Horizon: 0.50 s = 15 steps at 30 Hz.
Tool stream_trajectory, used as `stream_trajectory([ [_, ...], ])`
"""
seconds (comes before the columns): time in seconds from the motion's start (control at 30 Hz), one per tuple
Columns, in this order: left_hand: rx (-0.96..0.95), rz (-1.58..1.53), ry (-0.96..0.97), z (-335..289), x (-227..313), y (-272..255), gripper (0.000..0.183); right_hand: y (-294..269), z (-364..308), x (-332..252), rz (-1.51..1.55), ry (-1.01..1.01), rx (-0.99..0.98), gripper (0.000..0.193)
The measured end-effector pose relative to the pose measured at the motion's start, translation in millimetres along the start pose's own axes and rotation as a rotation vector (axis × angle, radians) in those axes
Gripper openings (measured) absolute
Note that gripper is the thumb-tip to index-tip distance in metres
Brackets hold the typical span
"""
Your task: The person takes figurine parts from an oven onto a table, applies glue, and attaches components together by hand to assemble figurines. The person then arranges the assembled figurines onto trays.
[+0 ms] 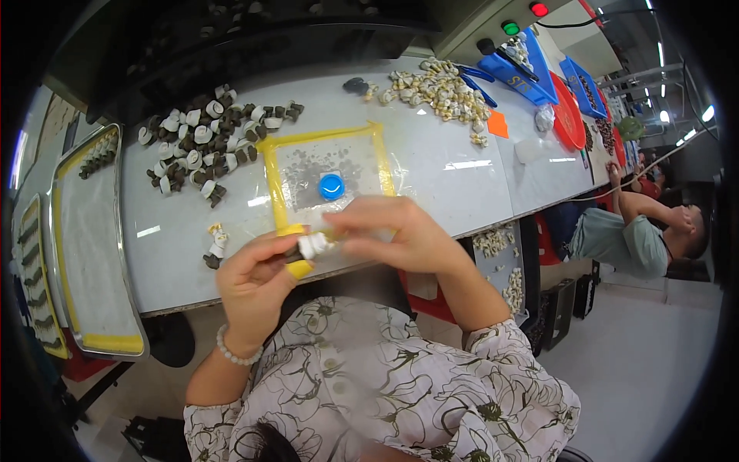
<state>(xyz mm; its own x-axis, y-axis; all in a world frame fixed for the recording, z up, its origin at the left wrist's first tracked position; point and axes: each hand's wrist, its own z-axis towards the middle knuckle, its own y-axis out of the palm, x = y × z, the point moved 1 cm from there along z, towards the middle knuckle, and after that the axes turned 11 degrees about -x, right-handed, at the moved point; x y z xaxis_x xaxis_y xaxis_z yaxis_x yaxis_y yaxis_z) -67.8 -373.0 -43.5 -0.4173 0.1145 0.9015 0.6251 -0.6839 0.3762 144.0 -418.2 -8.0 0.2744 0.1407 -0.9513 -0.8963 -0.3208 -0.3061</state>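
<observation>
Over the table's near edge, my left hand (250, 285) pinches a small white figurine piece with a dark brown base (312, 245). Yellow covers sit on its thumb and a fingertip. My right hand (408, 235) is bent in at the upper end of that piece; its fingertips are blurred, so its grip is unclear. Just beyond both hands, a round blue cap (332, 186) rests inside a square marked with yellow tape (272, 177), its surface spotted with grey wet-looking marks. A white figurine with a dark base and gold details (217, 242) lies left of my left hand.
Brown-and-white pieces (200, 138) are heaped at the back left, white-and-gold pieces (439, 88) at the back right by blue-handled pliers (479, 86). Metal trays (131, 344) stand left. Blue bins (531, 86), a red tray (566, 115) and a seated person (627, 231) are right.
</observation>
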Motion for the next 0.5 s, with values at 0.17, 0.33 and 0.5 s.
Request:
stream_trajectory([
  [0.17,0.289,0.604,0.165,-21.8,31.7,-67.0,0.028,-86.1,-33.7,24.3,-0.587,0.251,0.627,0.02],
  [0.33,0.469,0.903,0.049,-41.2,36.1,-91.4,0.024,-141.2,-80.6,59.2,-0.966,0.548,0.754,0.017],
  [0.5,0.328,1.102,0.021,-35.6,34.3,-72.7,0.024,-117.6,-67.4,57.8,-0.841,0.451,0.622,0.015],
])
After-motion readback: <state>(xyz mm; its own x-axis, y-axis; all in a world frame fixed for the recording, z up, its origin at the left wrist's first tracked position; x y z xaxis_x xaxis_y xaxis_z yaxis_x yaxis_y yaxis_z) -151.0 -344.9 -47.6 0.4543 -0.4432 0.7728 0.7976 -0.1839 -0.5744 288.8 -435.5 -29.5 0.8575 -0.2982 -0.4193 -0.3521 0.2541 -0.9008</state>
